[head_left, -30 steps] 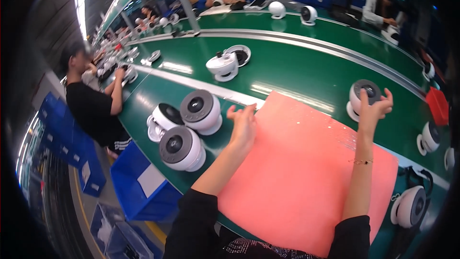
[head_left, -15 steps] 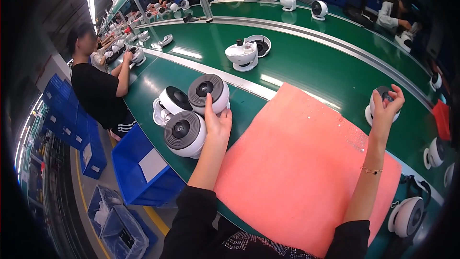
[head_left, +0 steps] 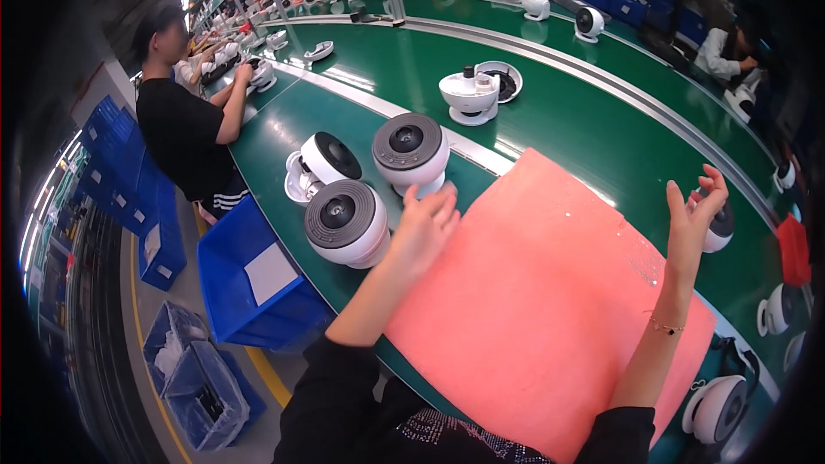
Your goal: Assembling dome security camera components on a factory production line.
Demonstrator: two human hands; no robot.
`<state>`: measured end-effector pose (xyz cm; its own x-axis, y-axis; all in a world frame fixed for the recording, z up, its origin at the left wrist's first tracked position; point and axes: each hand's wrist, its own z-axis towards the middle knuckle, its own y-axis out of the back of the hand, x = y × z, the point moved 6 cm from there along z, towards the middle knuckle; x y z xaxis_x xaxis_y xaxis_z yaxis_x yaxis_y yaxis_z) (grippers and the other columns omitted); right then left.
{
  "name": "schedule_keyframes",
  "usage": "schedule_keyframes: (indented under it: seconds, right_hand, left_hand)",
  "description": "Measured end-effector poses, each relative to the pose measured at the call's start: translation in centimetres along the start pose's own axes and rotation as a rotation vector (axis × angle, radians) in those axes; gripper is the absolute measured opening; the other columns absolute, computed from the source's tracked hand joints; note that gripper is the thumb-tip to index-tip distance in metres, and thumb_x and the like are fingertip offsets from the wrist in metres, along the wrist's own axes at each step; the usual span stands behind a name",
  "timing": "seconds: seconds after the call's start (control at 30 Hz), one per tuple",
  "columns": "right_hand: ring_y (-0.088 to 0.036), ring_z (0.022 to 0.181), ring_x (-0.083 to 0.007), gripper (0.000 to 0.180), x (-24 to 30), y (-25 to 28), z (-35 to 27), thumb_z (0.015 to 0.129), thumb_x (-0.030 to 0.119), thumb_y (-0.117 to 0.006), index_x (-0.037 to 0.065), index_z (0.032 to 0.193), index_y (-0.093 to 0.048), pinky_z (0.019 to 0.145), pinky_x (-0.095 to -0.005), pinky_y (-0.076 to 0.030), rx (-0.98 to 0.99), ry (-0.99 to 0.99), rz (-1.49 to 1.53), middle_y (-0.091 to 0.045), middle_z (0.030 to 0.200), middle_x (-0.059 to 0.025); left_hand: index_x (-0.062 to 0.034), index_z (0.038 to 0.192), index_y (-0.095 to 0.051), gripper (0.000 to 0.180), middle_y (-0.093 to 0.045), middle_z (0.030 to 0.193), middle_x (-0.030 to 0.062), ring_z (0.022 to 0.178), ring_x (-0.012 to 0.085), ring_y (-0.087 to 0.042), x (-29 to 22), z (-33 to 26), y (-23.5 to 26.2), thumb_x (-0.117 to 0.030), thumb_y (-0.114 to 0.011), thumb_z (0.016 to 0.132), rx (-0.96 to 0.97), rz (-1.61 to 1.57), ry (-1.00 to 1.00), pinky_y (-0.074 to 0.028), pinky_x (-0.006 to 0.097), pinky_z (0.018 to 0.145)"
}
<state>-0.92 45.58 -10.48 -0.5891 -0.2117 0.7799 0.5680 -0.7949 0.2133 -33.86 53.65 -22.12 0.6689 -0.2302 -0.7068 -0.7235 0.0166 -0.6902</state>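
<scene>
My left hand [head_left: 425,228], fingers stretched out, is beside the base of a round white device [head_left: 411,155] with a grey ribbed top, which looks like a small fan. Nothing is in that hand; whether a fingertip touches the base I cannot tell. A similar white device [head_left: 347,222] stands just left of my wrist, with a tilted one [head_left: 330,159] behind it. Over on the right, my right hand [head_left: 690,219] is raised with thumb and fingers apart. It partly hides another white device [head_left: 720,228] on the green belt.
A pink foam mat [head_left: 541,318] lies before me. On the belt beyond sits an opened white housing [head_left: 469,96]. At right is a white device [head_left: 720,408] with a black strap. Left are a blue bin [head_left: 249,292] and a co-worker [head_left: 185,112] in black.
My left hand has come off the upper grey-topped device and moved down and right. My right hand's fingers have come away from the device on the belt and spread. The view has shifted.
</scene>
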Motion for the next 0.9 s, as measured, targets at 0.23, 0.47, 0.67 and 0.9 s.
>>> schedule_keyframes:
  seconds: [0.23, 0.47, 0.67, 0.9]
  right_hand:
    - [-0.034, 0.099, -0.0189, 0.051, 2.4, -2.9, -1.7, 0.076, 0.010, -0.060, 0.005, 0.120, -0.035, 0.090, -0.0315, -0.030, 0.204, 0.116, -0.033, -0.034, 0.112, -0.0085]
    - [-0.036, 0.104, -0.0262, 0.056, 6.6, -7.9, -5.9, 0.070, 0.010, -0.062, 0.002, 0.117, -0.033, 0.092, -0.0364, -0.031, 0.521, 0.299, -0.070, -0.034, 0.114, -0.0119]
    - [-0.042, 0.104, -0.0273, 0.061, 8.9, -9.6, -8.7, 0.067, 0.013, -0.066, 0.001, 0.120, -0.038, 0.090, -0.0389, -0.036, 0.825, 0.271, 0.117, -0.039, 0.118, -0.0155]
    - [-0.035, 0.123, -0.0349, 0.092, 12.6, -9.7, -11.0, 0.056, 0.033, -0.079, 0.007, 0.132, -0.034, 0.099, -0.0415, -0.032, 1.143, 0.163, 0.250, -0.035, 0.130, -0.0208]
  left_hand:
    - [-0.0070, 0.136, -0.010, 0.103, -0.008, 0.137, 0.0194, 0.130, 0.0315, -0.009, -6.7, -13.2, 0.3, -0.012, -0.077, 0.058, -0.577, 1.533, -1.177, -0.020, 0.045, 0.102]
    - [-0.0040, 0.135, -0.012, 0.105, -0.029, 0.131, 0.0147, 0.119, 0.0242, -0.038, -8.7, -7.8, 8.8, -0.012, -0.081, 0.056, -0.195, 0.921, -0.797, -0.033, 0.037, 0.100]
    - [-0.0052, 0.134, -0.020, 0.098, -0.041, 0.124, 0.0135, 0.114, 0.0236, -0.045, -9.2, -8.8, 7.8, -0.009, -0.080, 0.056, -0.152, 0.661, -0.637, -0.038, 0.035, 0.096]
    - [-0.0064, 0.139, -0.008, 0.110, -0.040, 0.126, 0.0143, 0.118, 0.0239, -0.041, -4.0, -9.4, -0.8, -0.013, -0.081, 0.056, 0.266, 0.423, -0.138, -0.034, 0.036, 0.098]
